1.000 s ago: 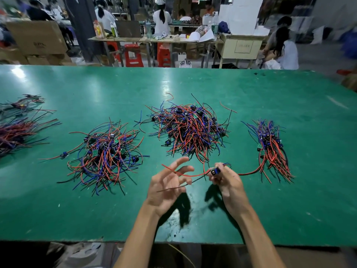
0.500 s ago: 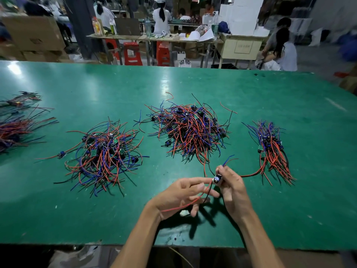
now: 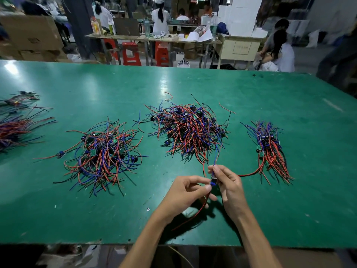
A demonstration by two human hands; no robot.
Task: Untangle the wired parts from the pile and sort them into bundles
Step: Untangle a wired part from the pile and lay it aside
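We hold one wired part (image 3: 213, 182) above the near middle of the green table (image 3: 289, 209), between our two hands. Our right hand (image 3: 229, 187) pinches its small blue body and the blue wire rising from it; our left hand (image 3: 186, 192) has fingers curled, thumb and forefinger nipping the part from the left. A red wire (image 3: 193, 217) trails from the part under our left hand toward us. Just beyond lies the tangled pile (image 3: 190, 130), red, blue and black. To the right rests a neat bundle (image 3: 270, 149), wires combed toward us. To the left sits a looser heap (image 3: 105, 153), and at the far left edge another bundle (image 3: 15, 128).
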